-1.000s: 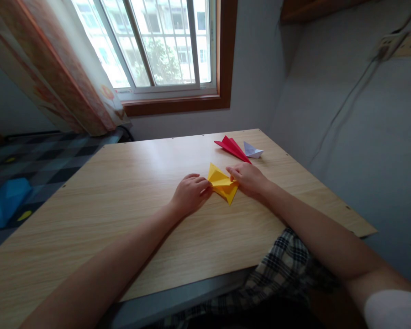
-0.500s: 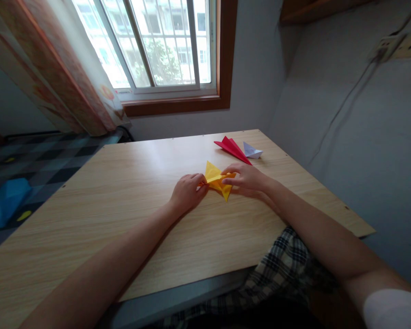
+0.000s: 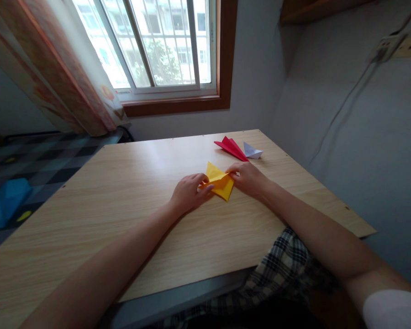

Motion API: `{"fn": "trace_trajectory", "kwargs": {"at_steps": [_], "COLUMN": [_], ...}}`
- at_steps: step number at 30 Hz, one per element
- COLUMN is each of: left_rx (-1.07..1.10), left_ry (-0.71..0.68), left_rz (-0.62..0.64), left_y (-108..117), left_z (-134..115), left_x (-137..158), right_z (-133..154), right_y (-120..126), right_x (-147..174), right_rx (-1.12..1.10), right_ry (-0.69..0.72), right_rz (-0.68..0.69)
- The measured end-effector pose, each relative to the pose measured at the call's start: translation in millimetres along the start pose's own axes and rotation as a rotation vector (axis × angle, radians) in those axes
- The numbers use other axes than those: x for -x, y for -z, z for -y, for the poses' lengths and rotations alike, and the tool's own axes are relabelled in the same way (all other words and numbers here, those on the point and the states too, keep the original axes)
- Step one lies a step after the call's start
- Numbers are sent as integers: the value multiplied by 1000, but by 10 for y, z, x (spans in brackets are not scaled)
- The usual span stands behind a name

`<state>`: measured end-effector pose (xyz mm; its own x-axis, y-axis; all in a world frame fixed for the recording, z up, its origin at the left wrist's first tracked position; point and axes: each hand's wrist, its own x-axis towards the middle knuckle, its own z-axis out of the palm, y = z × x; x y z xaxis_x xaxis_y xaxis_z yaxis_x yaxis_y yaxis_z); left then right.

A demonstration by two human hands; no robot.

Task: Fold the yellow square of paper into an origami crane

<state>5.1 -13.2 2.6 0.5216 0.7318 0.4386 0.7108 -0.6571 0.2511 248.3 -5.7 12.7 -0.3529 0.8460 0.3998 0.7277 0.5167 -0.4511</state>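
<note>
The yellow paper is a smooth, matte sheet folded into a flat, pointed shape with crisp creases, one point aimed away toward the window and another aimed back at the person. Its long axis runs roughly from far-left to near-right across the pale wood-grain surface, and it lies right of centre, between the two hands.

The left hand sits at the paper's left edge, fingers curled in and pinching that edge, with the thumb pressed along the lower left side. The right hand comes in from the other side, fingers bent and closed onto the upper right corner, the fingertips touching the paper near its top fold. Both hands rest low on the surface, so the paper stays nearly flat.

Just beyond the right hand lies a red folded paper, long and narrow like a dart, pointing left and away. Touching or just beside its right end is a small white folded paper, also angular and creased. Plaid fabric shows at the near edge, below the right forearm.
</note>
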Motion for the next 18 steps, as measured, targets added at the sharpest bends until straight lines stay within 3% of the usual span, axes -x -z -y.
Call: {"fn": "trace_trajectory", "kwargs": {"at_steps": [18], "left_rx": [-69], "left_ry": [217], "left_rz": [-72], "left_y": [-29], "left_z": [56], "left_x": [-16], "right_z": [93], "right_y": [5], "right_x": [-4], "right_rx": [-54], "right_ry": [-18], "right_rz": [-11]}}
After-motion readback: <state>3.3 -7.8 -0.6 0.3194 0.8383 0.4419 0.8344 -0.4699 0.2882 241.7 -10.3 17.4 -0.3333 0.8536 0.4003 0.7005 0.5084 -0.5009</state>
